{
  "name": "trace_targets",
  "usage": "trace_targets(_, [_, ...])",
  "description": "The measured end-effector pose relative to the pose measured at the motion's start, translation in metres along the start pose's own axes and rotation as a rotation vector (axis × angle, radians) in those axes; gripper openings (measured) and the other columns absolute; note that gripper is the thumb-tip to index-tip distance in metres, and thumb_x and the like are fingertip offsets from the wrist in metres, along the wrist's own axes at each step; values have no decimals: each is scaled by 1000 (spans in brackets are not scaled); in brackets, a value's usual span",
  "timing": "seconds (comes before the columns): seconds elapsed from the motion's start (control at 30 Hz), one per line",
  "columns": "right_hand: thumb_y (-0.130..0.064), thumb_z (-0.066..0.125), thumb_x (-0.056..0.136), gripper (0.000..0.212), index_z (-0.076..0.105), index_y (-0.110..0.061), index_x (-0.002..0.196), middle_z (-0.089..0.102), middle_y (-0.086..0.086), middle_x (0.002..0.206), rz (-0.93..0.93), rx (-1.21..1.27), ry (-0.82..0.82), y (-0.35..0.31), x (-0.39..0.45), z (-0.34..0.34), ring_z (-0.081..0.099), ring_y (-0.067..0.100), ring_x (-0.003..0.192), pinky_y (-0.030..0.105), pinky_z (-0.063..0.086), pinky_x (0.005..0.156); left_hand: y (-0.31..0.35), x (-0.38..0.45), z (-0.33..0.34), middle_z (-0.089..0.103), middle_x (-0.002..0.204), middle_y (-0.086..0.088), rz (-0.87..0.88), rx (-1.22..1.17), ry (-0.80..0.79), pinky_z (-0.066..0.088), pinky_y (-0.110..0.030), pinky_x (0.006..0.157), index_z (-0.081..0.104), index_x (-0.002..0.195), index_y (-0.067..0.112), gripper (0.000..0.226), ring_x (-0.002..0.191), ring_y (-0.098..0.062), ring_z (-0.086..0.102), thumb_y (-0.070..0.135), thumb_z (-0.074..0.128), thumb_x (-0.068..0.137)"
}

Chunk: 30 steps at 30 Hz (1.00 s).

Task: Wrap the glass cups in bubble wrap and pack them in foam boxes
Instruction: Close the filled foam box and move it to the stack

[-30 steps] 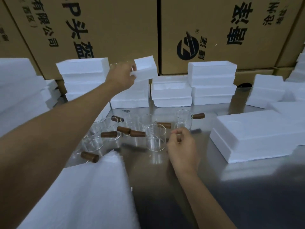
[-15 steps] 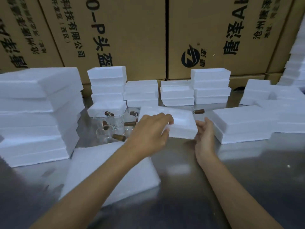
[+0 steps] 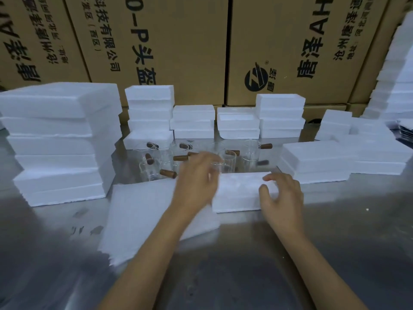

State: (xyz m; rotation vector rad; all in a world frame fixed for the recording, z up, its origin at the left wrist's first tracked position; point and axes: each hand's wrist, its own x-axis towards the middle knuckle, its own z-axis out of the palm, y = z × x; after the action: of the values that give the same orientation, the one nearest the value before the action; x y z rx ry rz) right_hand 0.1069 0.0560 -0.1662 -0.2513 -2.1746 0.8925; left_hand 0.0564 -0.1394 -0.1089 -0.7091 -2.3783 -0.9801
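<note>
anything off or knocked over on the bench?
Nothing spilled or broken. The glass cups stand upright but clustered loosely, wooden handles pointing every way. The foam box lies flat under the right hand; the left hand is motion-blurred. The left foam stack sits slightly staggered.

Both bare forearms reach forward. The left hand (image 3: 196,180) is motion-blurred, fingers curled; the right hand (image 3: 282,195) has fingers spread

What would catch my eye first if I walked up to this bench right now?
Probably the two bare hands at the centre, the left hand and the right hand, around a white rectangular foam box lying on the shiny metal table. Just behind them stands a cluster of clear glass cups with brown wooden handles. Stacks of white foam boxes rise at the left.
</note>
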Motion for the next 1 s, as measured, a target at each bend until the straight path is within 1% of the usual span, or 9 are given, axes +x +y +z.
trace_targets(0.1, [-21, 59, 89, 13, 63, -24, 101, 63, -6, 116, -93, -95, -13, -7, -3, 2, 50, 17, 116, 31, 29, 98, -51, 9, -34, 54, 129, -15, -290, 156, 251, 41, -42, 105, 63, 118, 7, 34, 121, -31, 50, 0, 63, 85])
trace_targets(0.2, [-26, 54, 89, 15, 62, -25, 102, 62, -5, 116, -97, -95, -40, -15, -1, 3, 51, 18, 117, 35, 32, 101, -98, 2, -51, 40, 140, -20, -610, 118, 166, 37, -41, 108, 56, 125, 5, 39, 130, -36, 42, 9, 68, 88])
trace_targets(0.3, [-19, 59, 90, 13, 63, -23, 102, 62, -5, 115, -120, -81, -41, -21, -2, 2, 51, 18, 117, 33, 31, 100, -116, -3, -49, 50, 133, -15, -668, 79, 94, 43, -37, 95, 58, 108, 10, 19, 120, -33, 51, 14, 67, 91])
trace_targets(0.4, [-13, 63, 89, 15, 63, -22, 102, 61, -6, 112, -156, -91, -54, -25, -6, 0, 52, 17, 113, 30, 30, 98, -118, -3, -47, 62, 118, -14, -620, 89, 132, 39, -30, 81, 56, 85, 12, 12, 109, -30, 55, 11, 63, 94])
trace_targets(0.6, [-24, 55, 90, 19, 63, -23, 106, 61, -13, 111, -221, 22, -67, -48, -13, 3, 52, 13, 110, 34, 37, 100, -88, 2, -53, 56, 135, -7, -348, 94, 246, 34, -23, 95, 64, 94, 12, 4, 123, -24, 52, 9, 66, 93])
trace_targets(0.73, [-36, 56, 95, 30, 55, -33, 125, 47, -34, 114, -209, 75, -104, -56, -20, 8, 36, -18, 111, 13, 25, 96, -47, 7, -41, 46, 148, 4, -149, 24, 167, 34, -21, 103, 67, 96, 27, 10, 129, -6, 42, 21, 72, 91])
trace_targets(0.83, [-41, 55, 98, 37, 48, -38, 133, 45, -42, 112, -199, 67, -150, -53, -19, 10, 33, -22, 111, 2, 20, 96, -22, 1, -24, 45, 148, 7, 5, 19, 16, 24, -3, 98, 69, 98, 27, 12, 122, 9, 33, 19, 72, 90])
trace_targets(0.9, [-37, 53, 100, 27, 55, -34, 127, 55, -30, 103, -237, 30, -136, -49, -16, 10, 45, -7, 99, 9, 27, 94, -10, -3, -15, 45, 148, 7, 83, -1, -54, 23, 5, 94, 71, 100, 23, 12, 120, 11, 34, 16, 71, 90])
trace_targets(1.0, [-26, 50, 101, 17, 64, -24, 109, 62, -16, 85, -238, 1, -107, -45, -12, 8, 52, 13, 79, 36, 42, 79, 1, -8, -7, 44, 150, 11, 131, -27, -97, 29, -10, 104, 69, 104, 24, 12, 130, 0, 42, 20, 69, 92])
